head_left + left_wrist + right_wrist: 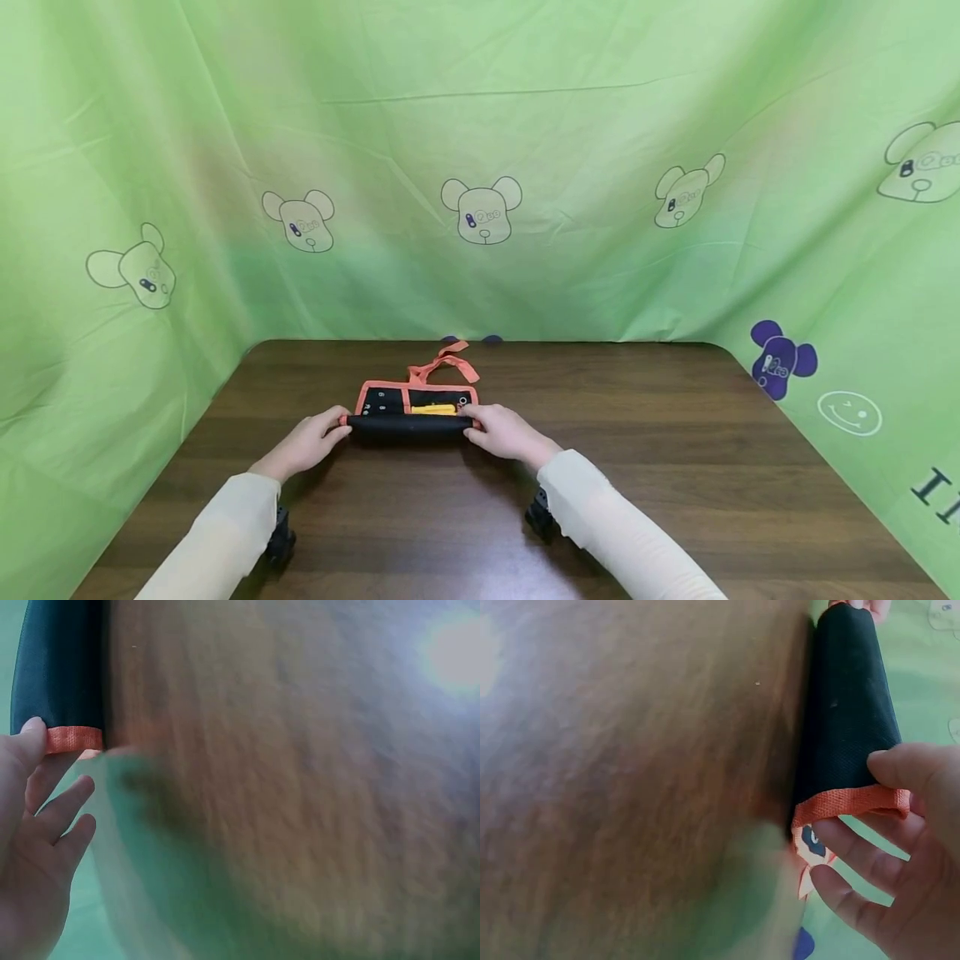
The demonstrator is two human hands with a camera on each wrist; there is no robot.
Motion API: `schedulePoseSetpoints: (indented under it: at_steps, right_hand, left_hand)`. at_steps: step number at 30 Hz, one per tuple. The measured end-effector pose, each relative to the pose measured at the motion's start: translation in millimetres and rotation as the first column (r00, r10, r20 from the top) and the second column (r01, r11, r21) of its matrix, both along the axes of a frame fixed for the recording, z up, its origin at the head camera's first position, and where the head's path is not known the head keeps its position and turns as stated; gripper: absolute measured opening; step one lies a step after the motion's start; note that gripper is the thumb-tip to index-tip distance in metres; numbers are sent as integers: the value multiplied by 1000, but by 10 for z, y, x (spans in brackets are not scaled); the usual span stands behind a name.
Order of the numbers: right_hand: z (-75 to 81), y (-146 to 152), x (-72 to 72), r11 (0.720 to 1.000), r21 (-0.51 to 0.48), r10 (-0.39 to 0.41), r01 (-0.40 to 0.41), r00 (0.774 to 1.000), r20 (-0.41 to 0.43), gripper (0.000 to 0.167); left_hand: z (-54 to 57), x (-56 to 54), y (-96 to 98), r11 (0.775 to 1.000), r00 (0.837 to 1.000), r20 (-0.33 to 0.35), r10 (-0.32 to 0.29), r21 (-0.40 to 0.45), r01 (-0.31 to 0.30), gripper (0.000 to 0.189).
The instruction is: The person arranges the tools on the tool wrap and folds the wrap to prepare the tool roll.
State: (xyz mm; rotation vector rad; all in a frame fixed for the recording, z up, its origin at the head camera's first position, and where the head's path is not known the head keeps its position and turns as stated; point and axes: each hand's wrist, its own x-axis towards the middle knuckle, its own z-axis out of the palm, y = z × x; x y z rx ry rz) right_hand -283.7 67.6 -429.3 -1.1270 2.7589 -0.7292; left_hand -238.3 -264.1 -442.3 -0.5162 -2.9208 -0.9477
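A black fabric tool roll point(384, 398) with orange edging lies partly unrolled on the table, its near part folded over into a thick black edge. My left hand point(308, 444) pinches the left end of this edge between thumb and fingers. At the opposite end my right hand point(507, 431) pinches the orange-trimmed corner, thumb on top, as the right wrist view shows. A yellow tool point(433, 409) lies in the exposed part, its near side hidden by the fold. Orange tie straps point(442, 364) trail from the far edge.
The brown wooden table point(637, 450) has rounded far corners. Behind it hangs a green curtain point(585, 275) printed with bear heads. Black wrist devices point(281, 537) sit under the white sleeves point(217, 533).
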Motion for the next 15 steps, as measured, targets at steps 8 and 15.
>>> schedulePoseSetpoints:
  at_steps: [8,15]
  right_hand:
    - [19,29,-66,984,-169,-42,61,993,114,25]
    - [26,12,-138,942,-299,-79,153,966,247,21]
  left_hand:
    - [37,-87,92,986,994,52,92,137,-98,8]
    - [77,-156,179,971,978,19,206,120,-207,20]
